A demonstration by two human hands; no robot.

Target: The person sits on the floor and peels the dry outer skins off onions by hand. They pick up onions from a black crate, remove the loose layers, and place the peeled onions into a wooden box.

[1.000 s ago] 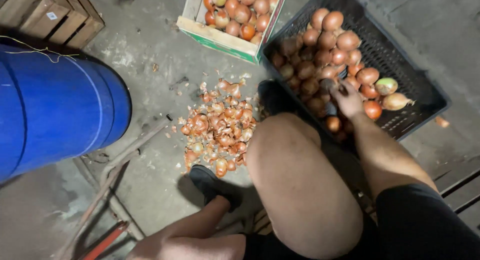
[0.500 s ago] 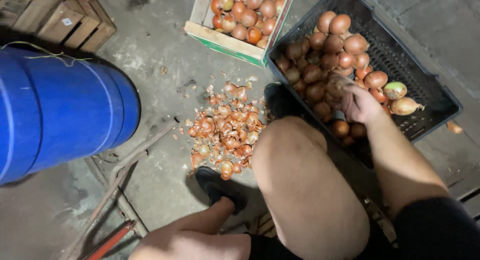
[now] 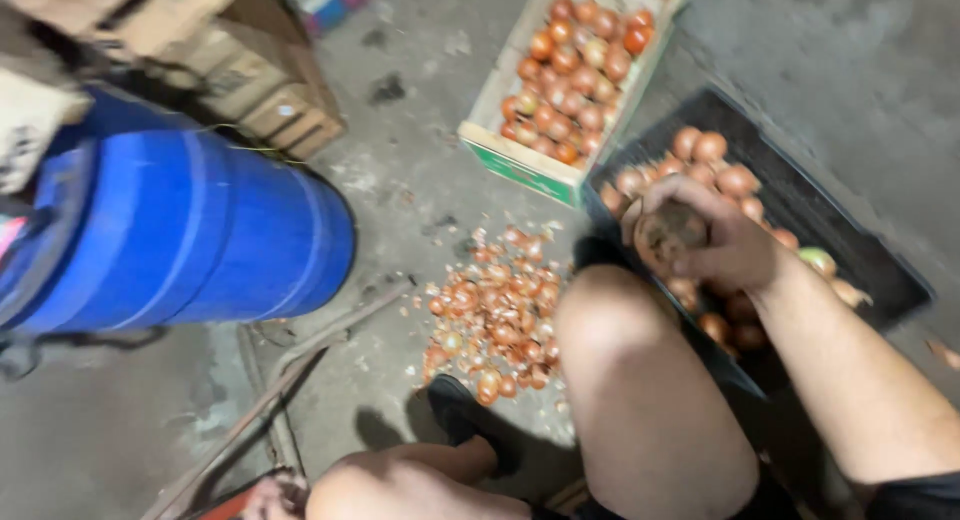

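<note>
My right hand (image 3: 735,245) is closed around a brown onion (image 3: 668,230) and holds it just above the black plastic crate (image 3: 790,185), which is full of unpeeled onions. My right knee (image 3: 620,330) sits below the hand, in front of the crate. Only a blurred edge of my left hand (image 3: 265,498) shows at the bottom of the view, and its grip is unclear. A pile of onion skins (image 3: 490,315) lies on the concrete floor left of my knee. My black shoe (image 3: 460,420) rests beside the pile.
A light box with a green side (image 3: 520,165) holds cleaner orange onions beyond the skins. A big blue barrel (image 3: 190,240) lies on the left, with wooden crates (image 3: 260,100) behind it. Thin metal rods (image 3: 290,370) lie on the floor by the barrel.
My right hand has come up out of the black crate with an onion in it. The view has shifted so that the barrel and boxes sit lower in the frame.
</note>
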